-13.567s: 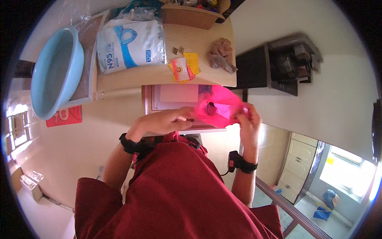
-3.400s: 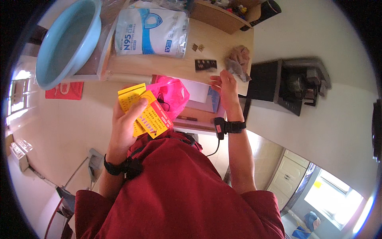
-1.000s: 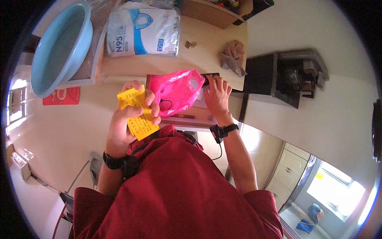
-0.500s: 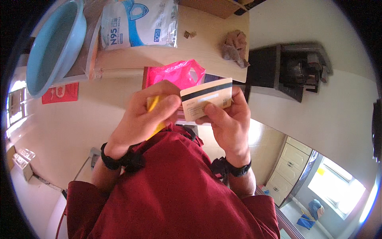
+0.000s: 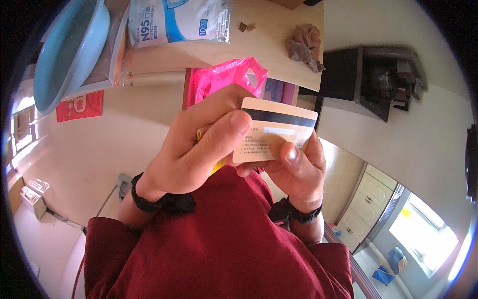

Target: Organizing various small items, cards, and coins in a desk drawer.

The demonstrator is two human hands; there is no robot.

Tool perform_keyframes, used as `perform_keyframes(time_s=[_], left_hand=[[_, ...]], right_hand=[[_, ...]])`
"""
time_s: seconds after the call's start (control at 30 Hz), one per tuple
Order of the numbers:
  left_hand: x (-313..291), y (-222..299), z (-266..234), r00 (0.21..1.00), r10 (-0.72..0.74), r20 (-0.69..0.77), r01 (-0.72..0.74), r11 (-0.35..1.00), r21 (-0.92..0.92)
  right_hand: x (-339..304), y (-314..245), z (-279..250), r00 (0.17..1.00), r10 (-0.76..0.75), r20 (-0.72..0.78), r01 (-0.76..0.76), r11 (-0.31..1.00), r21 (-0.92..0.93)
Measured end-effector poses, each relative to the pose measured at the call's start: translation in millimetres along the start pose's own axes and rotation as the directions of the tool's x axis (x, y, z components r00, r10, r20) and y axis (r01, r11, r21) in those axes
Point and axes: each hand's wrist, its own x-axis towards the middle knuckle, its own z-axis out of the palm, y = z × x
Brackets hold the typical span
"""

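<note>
In front of my chest is a pale gold bank card, its back with a dark magnetic stripe turned up toward me. The fingers of my right hand support it from below and its right end, the thumb pressing on its face. My left hand is closed at the card's left edge, thumb over the corner. A thin yellow thing sits inside that same hand; most of it is covered by the fingers, so its kind is unclear.
Beyond my hands, a pink plastic bag rests in an open drawer under the wooden table. On the table lie a white-and-blue mask pack and a crumpled brown cloth. A blue basin stands at far left.
Both hands and the card have come nearer and shifted slightly right. The left thumb now overlaps the card's left edge, where before it was beside it. The view has tilted a little.
</note>
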Motion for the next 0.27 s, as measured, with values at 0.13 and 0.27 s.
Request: perform_keyframes(time_s=[0.13, 0.27], left_hand=[[-4.4, 2.1, 7.0, 0.999, 0.047, 0.009, -0.046, 0.995, -0.09], [1.8, -7.0, -7.1, 0.922, 0.348, 0.171, -0.381, 0.896, 0.229]], right_hand=[[-4.7, 2.2, -2.8, 0.99, -0.025, 0.139, 0.026, 1.0, -0.004], [-10.7, 8.5, -5.7, 0.97, -0.24, -0.022, 0.209, 0.882, -0.421]])
